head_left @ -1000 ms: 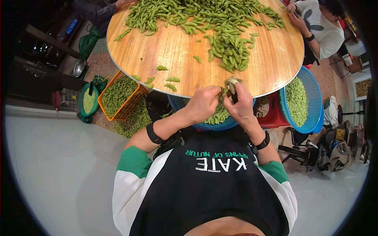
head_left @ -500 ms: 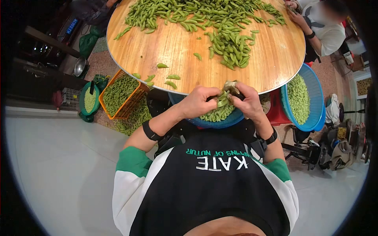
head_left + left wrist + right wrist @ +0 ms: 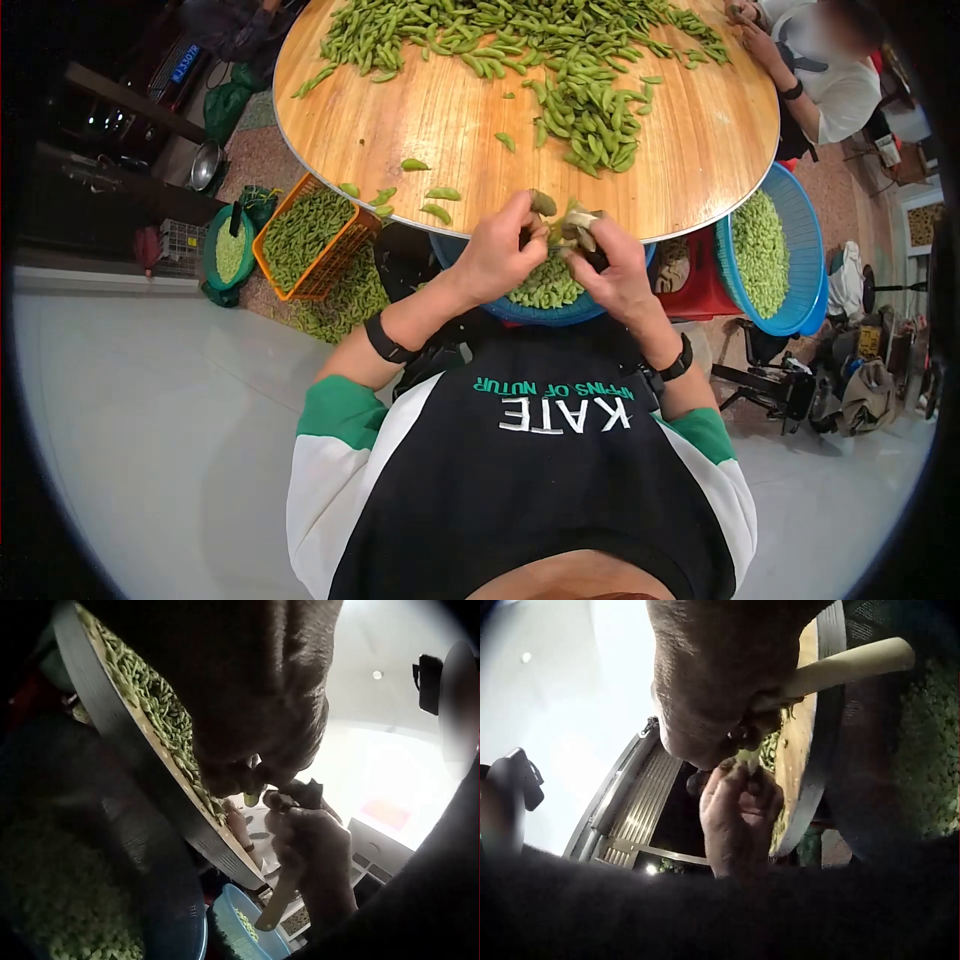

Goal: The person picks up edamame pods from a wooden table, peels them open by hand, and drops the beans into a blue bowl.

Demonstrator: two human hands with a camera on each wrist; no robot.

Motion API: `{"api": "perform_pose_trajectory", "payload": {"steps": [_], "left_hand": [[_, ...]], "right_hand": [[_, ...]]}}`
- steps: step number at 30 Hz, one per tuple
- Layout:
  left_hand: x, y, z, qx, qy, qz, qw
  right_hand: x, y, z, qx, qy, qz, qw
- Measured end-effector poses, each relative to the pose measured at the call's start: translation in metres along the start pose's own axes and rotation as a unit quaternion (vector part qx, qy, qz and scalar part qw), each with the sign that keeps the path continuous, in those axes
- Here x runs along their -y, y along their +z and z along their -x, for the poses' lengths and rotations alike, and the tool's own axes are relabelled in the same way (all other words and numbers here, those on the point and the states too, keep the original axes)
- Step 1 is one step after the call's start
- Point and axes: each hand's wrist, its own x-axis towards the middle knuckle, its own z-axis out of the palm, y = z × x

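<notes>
My left hand [image 3: 495, 258] is at the near edge of the round wooden table [image 3: 430, 130], its curled fingers pinching a green soybean pod [image 3: 251, 799], mostly hidden by the fingers. Opposite it, my right hand [image 3: 622, 268] grips a tool with a pale rod-like handle [image 3: 859, 669]; its working end is hidden in the hand. Dark coverings show around the fingertips. Below both hands stands a blue basin [image 3: 545, 316] with shelled green beans [image 3: 545, 287]. A large heap of pods [image 3: 590, 120] lies on the table.
Several loose pods [image 3: 437, 212] lie near the table's left edge. An orange crate [image 3: 327, 268] of pods stands left, beside a green basin [image 3: 222, 282]. Another blue basin [image 3: 803, 262] with beans is at right, next to a red stool [image 3: 693, 295]. Another person [image 3: 830, 85] sits at far right.
Half a second ago both hands met around a split green pod over the basin. Now they have moved slightly apart, the left hand a little forward.
</notes>
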Motion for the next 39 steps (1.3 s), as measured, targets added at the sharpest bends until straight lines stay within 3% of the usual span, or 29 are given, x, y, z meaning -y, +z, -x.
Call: {"api": "perform_pose_trajectory", "payload": {"steps": [4, 6, 13, 15, 17, 19, 20, 23, 25, 29, 32, 36, 38, 39], "left_hand": [[-0.001, 0.007, 0.004, -0.024, 0.040, -0.017, 0.999], [-0.003, 0.009, 0.004, -0.023, 0.027, 0.000, 0.999], [-0.014, 0.012, 0.002, -0.018, 0.064, 0.038, 0.997], [-0.011, 0.003, 0.003, -0.031, 0.180, -0.101, 0.978], [-0.016, -0.026, 0.004, -0.071, 0.220, -0.249, 0.941], [-0.010, -0.060, 0.001, -0.138, 0.155, -0.417, 0.885], [-0.006, -0.075, -0.004, -0.118, 0.106, -0.523, 0.837], [0.011, -0.086, -0.023, -0.142, 0.108, -0.536, 0.825], [0.022, -0.074, -0.045, -0.165, 0.132, -0.464, 0.860], [0.039, -0.054, -0.084, -0.140, 0.157, -0.433, 0.877], [0.057, -0.058, -0.095, -0.084, 0.196, -0.416, 0.884], [0.048, -0.050, -0.088, -0.082, 0.206, -0.453, 0.864], [0.028, -0.038, -0.076, -0.052, 0.046, -0.253, 0.965], [0.023, -0.032, -0.069, -0.047, 0.048, -0.252, 0.965]], "right_hand": [[-0.004, 0.009, 0.001, -0.037, -0.026, 0.015, 0.999], [0.001, 0.007, -0.001, -0.033, 0.023, -0.038, 0.998], [0.010, 0.005, -0.001, -0.025, 0.056, -0.070, 0.996], [0.001, 0.007, 0.004, -0.009, 0.046, -0.042, 0.998], [-0.010, 0.007, 0.007, 0.007, 0.037, -0.050, 0.998], [-0.009, 0.002, 0.010, 0.039, 0.063, -0.074, 0.995], [-0.009, 0.003, 0.011, 0.038, 0.062, -0.076, 0.994], [-0.007, 0.007, 0.011, 0.062, 0.031, -0.118, 0.991], [-0.005, 0.007, 0.009, 0.067, 0.021, -0.100, 0.993], [-0.006, 0.005, 0.009, 0.050, 0.012, -0.088, 0.995], [-0.008, -0.002, 0.010, 0.074, 0.068, -0.114, 0.988], [-0.002, -0.001, 0.007, 0.060, 0.191, -0.277, 0.940], [-0.002, 0.001, 0.000, 0.050, 0.230, -0.326, 0.916], [-0.001, 0.002, -0.003, 0.030, 0.234, -0.362, 0.902]]}}
